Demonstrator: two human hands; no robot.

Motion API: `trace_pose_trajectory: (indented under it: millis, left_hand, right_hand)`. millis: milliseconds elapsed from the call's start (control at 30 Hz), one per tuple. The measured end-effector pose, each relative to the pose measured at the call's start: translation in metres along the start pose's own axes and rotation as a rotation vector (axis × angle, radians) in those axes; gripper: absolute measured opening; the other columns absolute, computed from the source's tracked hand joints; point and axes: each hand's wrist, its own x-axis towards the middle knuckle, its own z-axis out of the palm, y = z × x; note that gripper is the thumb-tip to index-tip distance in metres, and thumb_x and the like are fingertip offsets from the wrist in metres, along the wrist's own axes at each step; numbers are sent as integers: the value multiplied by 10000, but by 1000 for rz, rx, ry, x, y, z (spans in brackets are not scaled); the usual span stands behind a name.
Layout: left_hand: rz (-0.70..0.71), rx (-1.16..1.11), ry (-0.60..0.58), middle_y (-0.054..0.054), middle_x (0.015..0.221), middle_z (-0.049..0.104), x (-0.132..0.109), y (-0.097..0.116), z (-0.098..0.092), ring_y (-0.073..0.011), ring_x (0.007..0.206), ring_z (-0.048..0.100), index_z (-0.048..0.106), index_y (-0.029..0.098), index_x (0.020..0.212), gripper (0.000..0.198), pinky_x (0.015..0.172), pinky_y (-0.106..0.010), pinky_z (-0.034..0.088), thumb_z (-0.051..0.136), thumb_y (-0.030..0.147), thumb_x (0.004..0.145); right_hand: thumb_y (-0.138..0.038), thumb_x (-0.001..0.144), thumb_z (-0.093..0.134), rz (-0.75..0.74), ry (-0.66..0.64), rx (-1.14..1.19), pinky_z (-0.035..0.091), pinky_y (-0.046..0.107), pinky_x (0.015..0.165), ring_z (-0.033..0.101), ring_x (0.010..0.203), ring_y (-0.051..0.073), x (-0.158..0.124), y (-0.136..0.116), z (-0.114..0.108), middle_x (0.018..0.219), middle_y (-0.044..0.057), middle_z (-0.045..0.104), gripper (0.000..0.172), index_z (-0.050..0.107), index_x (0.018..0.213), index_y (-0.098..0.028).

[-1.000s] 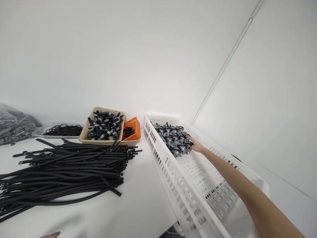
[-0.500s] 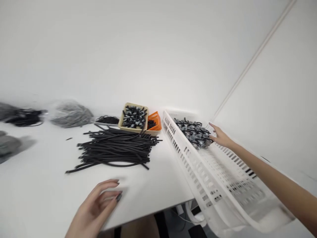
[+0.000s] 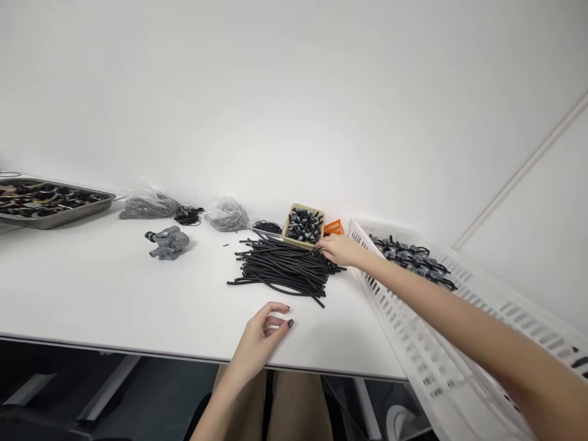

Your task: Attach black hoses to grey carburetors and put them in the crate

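Black flexible tubes [image 3: 282, 266] lie in a loose heap on the white table. At their right back end, my right hand [image 3: 337, 248] reaches down with its fingers drawn together. Its fingertips touch the tube ends beside the front edge of a yellow bin [image 3: 287, 237]; what they pinch, if anything, is hidden. Small black and grey parts [image 3: 305, 225] fill that bin. My left hand [image 3: 260, 337] hovers near the table's front edge, fingers curved and apart, holding nothing.
A long white slotted basket [image 3: 390, 312] with rows of grey-and-black parts [image 3: 413, 257] stands to the right, under my right forearm. An orange basket [image 3: 334, 227] sits behind my hand. Leftward are plastic bags [image 3: 227, 214], grey fittings [image 3: 169, 242] and a metal tray [image 3: 87, 211].
My right hand has left the parts in the white basket and moved left to the tube heap. The view has swung left, showing the metal tray. My left hand stays open.
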Motion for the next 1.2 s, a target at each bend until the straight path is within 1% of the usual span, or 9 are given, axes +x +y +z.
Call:
trace_pose_trajectory:
  millis: [133, 233, 333, 467, 633, 767, 933, 1033, 1200]
  left_hand:
    - [-1, 1, -12, -85, 1082, 649, 0, -4, 0, -174, 835, 602, 622, 193, 1000, 286, 704, -269, 457, 656, 405, 811]
    - [-23, 25, -43, -61, 972, 636, 2, -8, 1, -152, 765, 551, 616, 189, 991, 270, 643, -249, 412, 653, 388, 811]
    - [-60, 44, -74, -18, 817, 582, 5, -10, 1, -123, 655, 475, 610, 187, 978, 285, 591, -240, 360, 681, 388, 789]
    - [-106, 38, -117, -17, 841, 582, 6, -6, 0, -105, 612, 437, 609, 201, 957, 314, 570, -237, 343, 731, 395, 742]
    - [-166, 62, -102, -46, 896, 628, 0, 5, -1, -126, 650, 481, 636, 204, 967, 264, 618, -250, 399, 719, 319, 744]
    - [-121, 52, -67, -65, 974, 667, -5, 7, 2, -164, 786, 575, 650, 202, 979, 215, 699, -259, 448, 662, 260, 772]
    - [-16, 162, -33, -57, 979, 701, -11, 14, -7, -171, 832, 620, 658, 203, 975, 173, 723, -257, 474, 594, 231, 817]
    - [114, 332, 51, -56, 962, 706, -6, 29, -45, -173, 813, 632, 642, 208, 1009, 189, 721, -265, 485, 542, 306, 883]
    - [126, 750, 451, -82, 1027, 698, 23, 40, -161, -227, 828, 657, 585, 193, 1111, 341, 762, -337, 488, 496, 455, 913]
  right_hand:
    - [-52, 922, 424, 12, 76, -63, 407, 372, 1030, 573, 1196, 276, 78, -20, 22, 1231, 149, 683, 406, 646, 1242, -164]
    - [-27, 896, 444, 52, 103, -53, 459, 354, 961, 621, 1124, 277, 116, -23, 39, 1173, 163, 705, 386, 678, 1178, -147]
    - [-50, 860, 538, 85, 118, 5, 490, 303, 902, 666, 1035, 243, 133, -18, 55, 1102, 113, 727, 296, 720, 1058, -172]
    - [-108, 856, 576, 127, 209, 105, 491, 285, 923, 663, 1043, 216, 129, -8, 65, 1123, 83, 696, 225, 708, 1018, -191]
    - [-230, 912, 482, 250, 540, 297, 528, 367, 885, 662, 923, 230, 91, -8, 62, 1078, 116, 666, 239, 624, 1096, -173]
    - [-300, 870, 558, 312, 882, 527, 560, 350, 734, 634, 693, 196, 28, -40, 61, 851, 55, 665, 208, 617, 1039, -194]
    - [-284, 896, 552, 235, 954, 479, 557, 338, 708, 617, 663, 183, -66, -89, 80, 793, 33, 648, 160, 614, 1036, -238]
    - [-276, 892, 554, 258, 870, 477, 562, 342, 687, 631, 679, 196, -111, -98, 104, 812, 34, 659, 161, 606, 1044, -268]
    - [-315, 860, 598, 393, 767, 644, 576, 322, 646, 664, 663, 201, -149, -86, 132, 740, 21, 668, 171, 625, 1012, -241]
